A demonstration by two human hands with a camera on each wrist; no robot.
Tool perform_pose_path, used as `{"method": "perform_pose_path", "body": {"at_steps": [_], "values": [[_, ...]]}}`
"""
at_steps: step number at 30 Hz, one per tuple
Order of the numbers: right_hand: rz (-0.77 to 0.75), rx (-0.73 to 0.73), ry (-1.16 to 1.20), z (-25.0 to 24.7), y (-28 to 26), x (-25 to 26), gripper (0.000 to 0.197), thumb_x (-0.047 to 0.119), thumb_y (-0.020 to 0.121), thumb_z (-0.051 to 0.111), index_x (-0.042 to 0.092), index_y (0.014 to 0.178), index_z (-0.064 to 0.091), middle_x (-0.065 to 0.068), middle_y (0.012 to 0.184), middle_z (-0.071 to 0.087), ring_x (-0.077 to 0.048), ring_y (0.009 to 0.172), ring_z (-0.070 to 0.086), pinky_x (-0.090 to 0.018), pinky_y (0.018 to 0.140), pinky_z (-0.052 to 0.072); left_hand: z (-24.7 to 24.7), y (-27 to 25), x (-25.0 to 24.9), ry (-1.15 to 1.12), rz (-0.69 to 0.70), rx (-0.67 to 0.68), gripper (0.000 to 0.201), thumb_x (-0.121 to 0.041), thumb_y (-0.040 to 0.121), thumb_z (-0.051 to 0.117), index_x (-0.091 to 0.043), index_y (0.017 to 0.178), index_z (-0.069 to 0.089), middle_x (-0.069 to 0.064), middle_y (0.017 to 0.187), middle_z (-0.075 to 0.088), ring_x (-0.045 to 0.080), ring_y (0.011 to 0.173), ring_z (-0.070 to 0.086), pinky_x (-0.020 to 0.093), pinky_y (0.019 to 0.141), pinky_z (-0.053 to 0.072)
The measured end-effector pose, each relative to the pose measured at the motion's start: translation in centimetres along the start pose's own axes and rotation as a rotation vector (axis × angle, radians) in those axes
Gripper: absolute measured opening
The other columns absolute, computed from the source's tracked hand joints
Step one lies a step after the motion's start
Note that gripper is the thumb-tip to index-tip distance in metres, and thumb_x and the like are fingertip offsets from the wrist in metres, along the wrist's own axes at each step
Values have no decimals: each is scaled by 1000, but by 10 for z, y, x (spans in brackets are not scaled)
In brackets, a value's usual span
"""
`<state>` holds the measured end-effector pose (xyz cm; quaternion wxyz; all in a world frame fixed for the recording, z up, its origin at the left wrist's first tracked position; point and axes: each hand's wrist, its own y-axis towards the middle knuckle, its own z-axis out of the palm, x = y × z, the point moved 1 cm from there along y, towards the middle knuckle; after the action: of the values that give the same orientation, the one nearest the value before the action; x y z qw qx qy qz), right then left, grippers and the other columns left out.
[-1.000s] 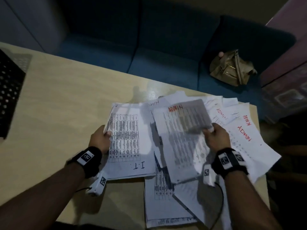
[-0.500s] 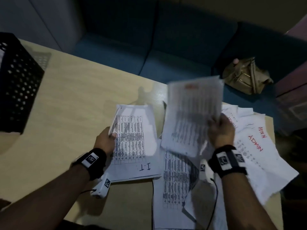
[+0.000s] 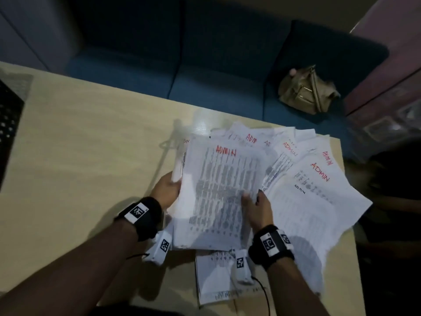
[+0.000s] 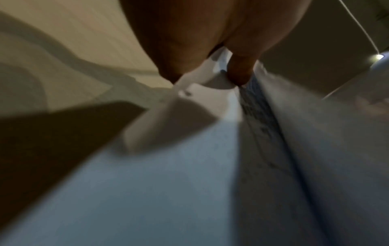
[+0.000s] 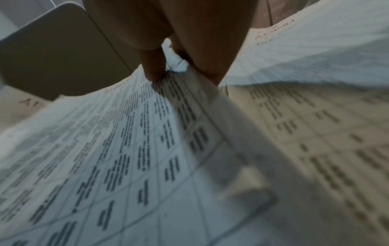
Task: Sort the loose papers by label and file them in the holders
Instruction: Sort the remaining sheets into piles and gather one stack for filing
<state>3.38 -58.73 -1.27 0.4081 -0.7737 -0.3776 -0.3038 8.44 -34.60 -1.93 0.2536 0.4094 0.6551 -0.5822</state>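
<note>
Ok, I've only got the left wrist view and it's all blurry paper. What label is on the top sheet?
Observer: The head view shows ADMIN in red on the sheet topping the stack.
Operator: Is the right hand on it?
Observer: Yes, the right hand pinches the sheet's right edge, thumb on the print.
Operator: Any holder in sight?
Observer: Only a black perforated box at the left edge of the table.

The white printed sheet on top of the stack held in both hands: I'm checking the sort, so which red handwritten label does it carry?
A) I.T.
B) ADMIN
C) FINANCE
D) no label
B: the head view shows red handwritten ADMIN at the top of the white printed sheet, held by the left hand and right hand.
</note>
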Motion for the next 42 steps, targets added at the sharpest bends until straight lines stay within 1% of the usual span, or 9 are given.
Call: {"method": "perform_pose_path", "body": {"at_steps": [5, 9, 13, 18, 24, 31, 36, 39, 42], "values": [[13, 31, -41, 16, -4, -5, 42, 32, 96, 51, 11, 130, 39, -9, 122, 58, -27, 110, 57, -31, 85, 46, 18, -19, -1, -417, -111, 238, 66, -73, 82, 39, -29, 128, 58, 1, 119, 68, 24, 110, 65, 43, 95, 48], [-6, -52, 65, -18, -3, -3, 46, 28, 92, 59, 25, 134, 38, 6, 107, 59, -10, 92, 60, -17, 70, 47, 23, -8, 1, 279, 120, 76, 43, -32, 93, 60, -18, 133, 53, 2, 117, 65, 20, 95, 61, 28, 80, 44], [228, -486, -143, -98, 6, -57, 53, 28, 82, 72, 16, 129, 50, -15, 129, 52, -32, 121, 49, -36, 95, 42, 25, 4, 9, 332, 100, 65, 38, -19, 97, 53, -13, 134, 52, 7, 112, 66, 25, 89, 61, 27, 71, 43], [592, -546, -316, -139, -21, -114, 77, 29, 76, 76, 6, 136, 34, -26, 140, 34, -43, 128, 34, -51, 102, 33, 33, 1, 14, 405, 83, 40, 43, -17, 100, 47, -12, 142, 41, 12, 115, 61, 22, 87, 54, 29, 78, 40], [554, -453, -235, -138, -22, -128, 75, 25, 79, 75, -2, 135, 35, -26, 130, 52, -41, 117, 53, -41, 94, 45, 31, 4, 16, 398, 82, 58, 42, -18, 101, 45, -14, 142, 40, 14, 129, 59, 23, 98, 53, 31, 88, 41], [465, -595, -351, -145, -36, -113, 83, 20, 68, 84, -2, 133, 37, -25, 135, 35, -44, 112, 48, -48, 85, 46, 30, 4, 20, 379, 72, 54, 45, -20, 100, 46, -16, 145, 38, 13, 127, 61, 23, 95, 59, 32, 84, 45], [253, -430, -296, -165, -33, -93, 21, 29, 83, 71, 13, 90, 60, -15, 91, 65, -31, 85, 59, -32, 75, 44, 30, 4, 20, 318, 37, 63, 46, -22, 101, 46, -17, 145, 36, 13, 125, 61, 25, 97, 62, 35, 80, 52], [133, -399, -252, -169, -30, -73, 19, 21, 87, 66, 7, 99, 60, -11, 85, 58, -31, 88, 60, -32, 76, 41, 28, 4, 19, 290, 36, 67, 42, -22, 101, 46, -18, 142, 41, 6, 112, 63, 15, 86, 59, 26, 66, 47], [17, -468, -55, -176, -30, -51, 31, 11, 88, 66, 1, 116, 59, -12, 105, 63, -21, 99, 58, -29, 85, 39, 26, 4, 18, 249, 30, 70, 40, -20, 101, 46, -17, 141, 44, 2, 114, 61, 19, 97, 58, 28, 78, 45]]}}
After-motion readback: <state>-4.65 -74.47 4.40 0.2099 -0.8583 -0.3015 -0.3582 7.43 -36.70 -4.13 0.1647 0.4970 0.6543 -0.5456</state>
